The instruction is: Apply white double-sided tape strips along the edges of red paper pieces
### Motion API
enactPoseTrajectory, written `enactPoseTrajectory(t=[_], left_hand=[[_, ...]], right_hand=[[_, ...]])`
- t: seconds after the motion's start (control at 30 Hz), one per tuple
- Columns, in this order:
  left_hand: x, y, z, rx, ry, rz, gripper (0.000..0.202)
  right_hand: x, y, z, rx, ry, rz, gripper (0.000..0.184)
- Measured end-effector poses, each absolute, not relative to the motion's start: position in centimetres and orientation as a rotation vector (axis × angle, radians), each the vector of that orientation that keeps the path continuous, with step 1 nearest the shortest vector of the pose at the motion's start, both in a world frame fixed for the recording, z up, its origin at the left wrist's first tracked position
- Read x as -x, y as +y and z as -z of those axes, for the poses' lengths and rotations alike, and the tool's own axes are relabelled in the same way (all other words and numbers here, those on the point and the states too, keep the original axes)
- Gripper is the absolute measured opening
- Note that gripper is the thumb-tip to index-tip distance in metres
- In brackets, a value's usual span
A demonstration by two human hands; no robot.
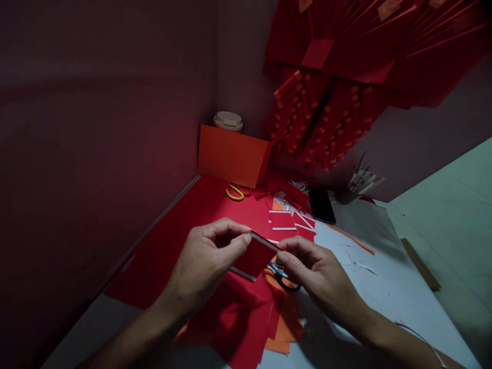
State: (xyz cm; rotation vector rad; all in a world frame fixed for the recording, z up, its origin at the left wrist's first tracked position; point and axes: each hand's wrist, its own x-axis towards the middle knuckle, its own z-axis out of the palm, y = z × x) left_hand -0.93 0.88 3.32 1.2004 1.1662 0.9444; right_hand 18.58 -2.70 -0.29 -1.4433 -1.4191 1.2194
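Between my two hands is a small red paper piece (257,259) with white strips along two opposite edges. My left hand (213,251) pinches its upper left corner between thumb and fingers. At the upper right corner, my right hand (313,266) pinches the same edge. Dark-handled scissors (286,281) lie just below the right hand, partly hidden by it. Several similar red pieces with white strips (283,220) lie beyond the hands. Under them spreads a large red sheet (165,251), with orange paper (286,320) near the front.
A folded orange card (230,156) stands at the back before a lidded cup (228,121). Yellow-handled scissors (234,192), a phone (322,204) and a pen holder (348,195) sit behind the hands. Red paper decorations (326,118) hang on the wall; scraps (365,267) dot the white table (407,307).
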Motion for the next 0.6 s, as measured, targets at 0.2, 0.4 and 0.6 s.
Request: enactPoseTrajectory(t=[0.2,0.4,0.6], left_hand=[[1.1,1.6,-2.6,-1.219,1.138,-0.897,0.014],[1.0,1.9,-2.1,-1.321,1.084,-0.689,0.012],[1.1,1.9,-2.1,-1.476,1.162,-0.546,0.014]], right_hand=[[-18.7,-2.8,0.2,1.448,-1.500,-1.144,0.020],[-18.9,-2.9,-0.3,1.440,-1.679,-1.050,0.013],[-18.6,-3.0,-0.7,1.426,-1.748,-1.072,0.010]])
